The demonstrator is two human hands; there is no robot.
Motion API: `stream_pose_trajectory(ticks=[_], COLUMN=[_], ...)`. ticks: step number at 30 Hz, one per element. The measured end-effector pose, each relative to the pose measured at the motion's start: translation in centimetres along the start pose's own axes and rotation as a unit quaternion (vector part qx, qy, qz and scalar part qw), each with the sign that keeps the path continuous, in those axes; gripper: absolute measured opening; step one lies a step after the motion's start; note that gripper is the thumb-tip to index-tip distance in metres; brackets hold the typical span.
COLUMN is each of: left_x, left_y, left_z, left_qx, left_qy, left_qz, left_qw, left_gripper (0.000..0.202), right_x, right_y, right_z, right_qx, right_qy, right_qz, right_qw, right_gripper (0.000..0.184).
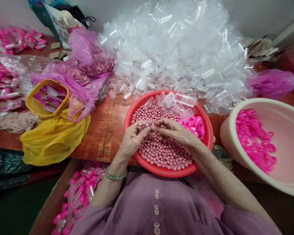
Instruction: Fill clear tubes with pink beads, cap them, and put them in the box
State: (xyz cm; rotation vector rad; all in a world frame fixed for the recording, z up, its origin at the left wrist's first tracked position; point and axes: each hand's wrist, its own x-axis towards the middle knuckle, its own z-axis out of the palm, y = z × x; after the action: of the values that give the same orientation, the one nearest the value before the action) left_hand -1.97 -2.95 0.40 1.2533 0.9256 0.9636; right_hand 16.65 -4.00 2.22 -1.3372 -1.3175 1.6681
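My left hand (134, 137) is closed over the red basin (209, 142), with several pink beads (143, 124) showing between its curled fingers. Whether a clear tube encloses those beads, I cannot tell. My right hand (173, 131) meets it fingertip to fingertip, its fingers drawn together; anything pinched there is too small to make out. Round pink beads (166, 156) fill most of the basin below both hands. Clear plastic tubes (171, 99) lie on the beads at its far side, and bright pink caps (196, 126) are heaped at its right.
A large pile of clear tubes (176, 49) rises behind the basin. To the right stands a pale tub (289, 143) with pink caps. At left are a yellow basket (47, 112), a yellow bag (56, 138) and purple bags (84, 45). A box of filled pink items (78, 195) sits below.
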Motion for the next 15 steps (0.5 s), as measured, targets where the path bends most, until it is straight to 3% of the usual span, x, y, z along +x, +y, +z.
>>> stream_pose_trajectory(ticks=[5,11,15], left_x=[-0.4,-1.2,-1.3], left_y=[0.6,1.6,1.7], left_z=[0.9,1.2,1.2], left_qx=[-0.007,-0.028,-0.033], left_qy=[-0.082,-0.117,-0.109], left_qz=[-0.018,-0.022,-0.022], left_qw=[0.996,0.993,0.993], left_gripper=[0.027,0.026,0.024], right_x=[-0.2,-1.0,-1.6], right_y=[0.1,-0.2,-0.5], right_z=[-0.7,-1.4,-1.5], right_qx=[-0.133,-0.086,-0.086], right_qy=[0.076,0.204,0.265], right_qz=[-0.075,-0.141,-0.178], right_qw=[0.985,0.965,0.944], right_gripper=[0.019,0.018,0.013])
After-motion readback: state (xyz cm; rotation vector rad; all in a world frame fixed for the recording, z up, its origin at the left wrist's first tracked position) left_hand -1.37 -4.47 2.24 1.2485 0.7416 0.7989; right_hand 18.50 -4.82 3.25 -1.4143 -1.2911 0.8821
